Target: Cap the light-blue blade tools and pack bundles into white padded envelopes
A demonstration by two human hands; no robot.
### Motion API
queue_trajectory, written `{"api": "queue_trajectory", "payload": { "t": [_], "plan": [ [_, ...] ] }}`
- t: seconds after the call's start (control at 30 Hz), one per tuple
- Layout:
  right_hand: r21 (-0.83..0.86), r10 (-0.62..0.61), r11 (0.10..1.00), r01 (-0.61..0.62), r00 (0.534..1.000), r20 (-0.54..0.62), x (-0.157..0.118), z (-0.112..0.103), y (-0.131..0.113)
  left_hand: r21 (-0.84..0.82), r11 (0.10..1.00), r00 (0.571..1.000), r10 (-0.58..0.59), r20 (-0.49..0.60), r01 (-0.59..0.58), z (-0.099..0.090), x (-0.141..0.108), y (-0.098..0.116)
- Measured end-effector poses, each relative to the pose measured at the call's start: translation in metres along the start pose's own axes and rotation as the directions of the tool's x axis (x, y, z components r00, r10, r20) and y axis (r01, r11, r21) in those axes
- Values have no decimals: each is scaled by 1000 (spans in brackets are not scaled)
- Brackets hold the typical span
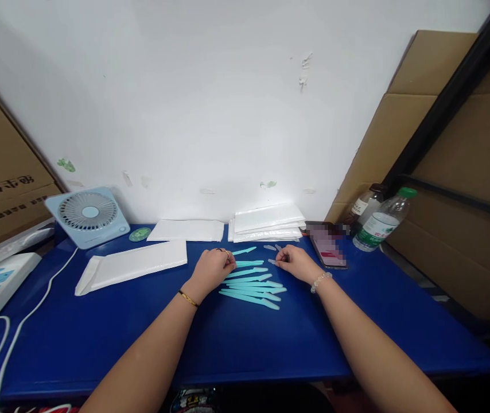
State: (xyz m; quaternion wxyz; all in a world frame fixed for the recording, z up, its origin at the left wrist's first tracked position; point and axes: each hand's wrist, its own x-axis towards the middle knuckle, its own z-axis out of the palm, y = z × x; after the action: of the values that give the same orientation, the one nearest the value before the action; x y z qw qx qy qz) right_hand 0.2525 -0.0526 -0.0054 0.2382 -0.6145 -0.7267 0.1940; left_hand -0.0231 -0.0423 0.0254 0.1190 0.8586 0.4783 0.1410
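Fanning across the lower centre of the frame, the turquoise eyebrow razors [249,293] appear light, stiff and slightly slippery; their slim handles at the left ends offer the safer hold. The left hand [213,269] has its fingertips closed on an upper razor's handle; the right hand [297,263] pinches a small translucent blade cover [272,261]. A smooth blue tabletop [133,332] supports them, with a white wall [185,115] behind and a light-blue fan [90,212] at centre left.
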Motion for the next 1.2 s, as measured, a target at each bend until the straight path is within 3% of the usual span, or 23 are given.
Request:
{"api": "queue_trajectory", "payload": {
  "t": [0.13, 0.5, 0.67, 0.8, 0.87, 0.93, 1.0, 1.03, 1.2],
  "plan": [
    [2, 13, 1000, -13, 999, 49, -4, -4, -7, -131, 990, 993, -36, 114, 51, 6, -2, 1],
    [156, -74, 986, 57, 992, 105, -6, -1, -16, -106, 994, 997, -25, 70, 32, 14, 3, 0],
    [212, -141, 971, 114, 983, 120, -10, 2, -24, -124, 990, 997, 76, 33, -71, 11, 2, 7],
    [243, -215, 957, 158, 950, 228, -12, -1, -22, -149, 979, 985, 152, 85, -138, 8, 2, 10],
    [182, -194, 970, 163, 967, 166, -8, -3, -15, -136, 983, 991, 128, 34, -123, 8, 3, 6],
    [54, -130, 990, 132, 991, -39, -1, -4, -5, -81, 994, 996, 70, -56, -74, 9, 5, 1],
    [-66, -88, 995, 75, 971, -222, 7, -3, 4, -16, 1000, 995, 15, -100, -17, 12, 8, -6],
    [-113, -83, 992, 55, 962, -259, 10, -1, 6, 7, 1000, 995, -7, -100, 8, 14, 10, -8],
    [-316, -65, 949, 0, 979, -194, 16, 3, 4, 12, 998, 997, -55, -57, 56, 20, 12, -15]
  ]
}}
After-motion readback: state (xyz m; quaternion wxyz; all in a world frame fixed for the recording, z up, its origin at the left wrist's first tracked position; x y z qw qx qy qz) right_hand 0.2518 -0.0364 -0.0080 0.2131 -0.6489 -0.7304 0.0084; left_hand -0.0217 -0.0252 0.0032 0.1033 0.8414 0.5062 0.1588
